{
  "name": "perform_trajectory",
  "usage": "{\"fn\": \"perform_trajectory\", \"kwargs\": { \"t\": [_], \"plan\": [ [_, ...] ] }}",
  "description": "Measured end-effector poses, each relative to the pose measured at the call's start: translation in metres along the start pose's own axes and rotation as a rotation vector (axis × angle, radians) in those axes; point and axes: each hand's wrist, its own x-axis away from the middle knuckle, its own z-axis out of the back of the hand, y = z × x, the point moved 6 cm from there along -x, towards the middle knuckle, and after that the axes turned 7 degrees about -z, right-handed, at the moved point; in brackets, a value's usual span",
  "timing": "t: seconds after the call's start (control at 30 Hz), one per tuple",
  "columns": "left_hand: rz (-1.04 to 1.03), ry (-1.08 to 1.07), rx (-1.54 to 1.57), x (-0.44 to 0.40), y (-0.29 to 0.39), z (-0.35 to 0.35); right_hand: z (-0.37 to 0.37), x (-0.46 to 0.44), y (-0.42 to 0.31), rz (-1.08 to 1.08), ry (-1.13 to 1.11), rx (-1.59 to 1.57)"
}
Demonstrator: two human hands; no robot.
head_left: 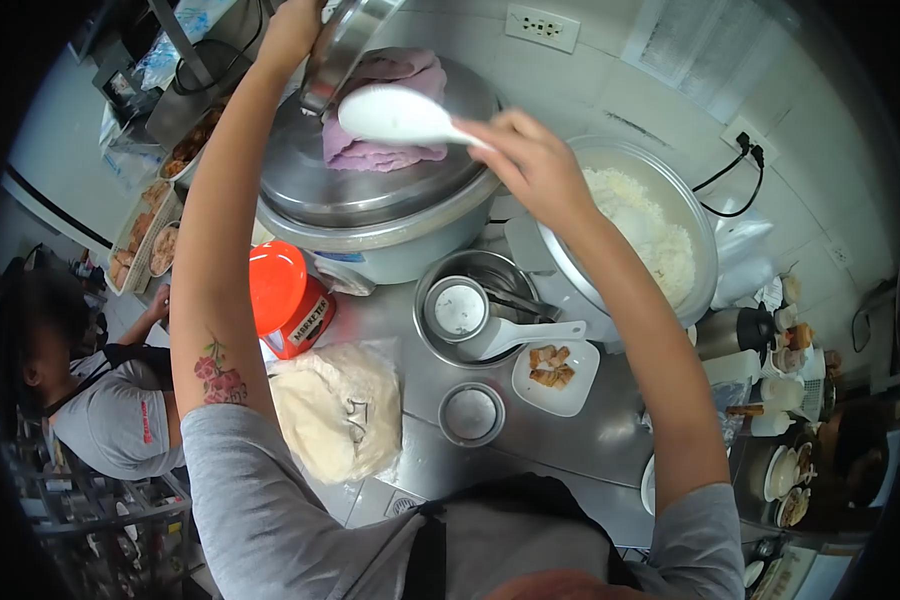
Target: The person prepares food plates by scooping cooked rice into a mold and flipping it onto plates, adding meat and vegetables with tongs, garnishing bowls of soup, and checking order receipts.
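My left hand point(296, 32) is raised at the top edge, its fingers closed on a round, shiny metal lid or pan point(355, 40) tilted on its side; the frame cuts part of it off. My right hand point(535, 165) grips the handle of a white rice paddle point(395, 115), which is held over a folded purple cloth point(385, 155). That cloth lies on the metal lid point(300, 165) of a large closed cooker point(410, 250). Under my right forearm stands an open rice cooker point(705, 240) with white rice point(645, 240) inside.
An orange scale point(280, 290) stands left of a metal bowl point(430, 335) holding a cup and a white scoop. Nearby are a bag of pale food point(335, 415), a small metal cup point(472, 414) and a white dish point(580, 395). A co-worker point(115, 420) is at the left.
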Motion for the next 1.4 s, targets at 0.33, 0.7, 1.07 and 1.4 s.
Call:
{"fn": "perform_trajectory", "kwargs": {
  "t": [0.33, 0.7, 1.07, 1.4],
  "plan": [
    [-0.235, -0.365, -0.327, 0.019, -0.009, -0.069, -0.051, 0.021, -0.024, 0.14, -0.12, 0.033],
    [-0.351, -0.387, -0.444, 0.026, -0.017, -0.078, -0.025, 0.053, -0.023, -0.522, -0.42, -0.63],
    [-0.095, 0.177, 0.195, 0.224, 0.102, 0.012, 0.08, 0.122, 0.027, -0.651, -0.112, -0.464],
    [-0.23, 0.194, -0.174, 0.142, 0.064, -0.003, 0.03, 0.091, -0.014, -0.376, -0.18, 0.08]
  ]
}}
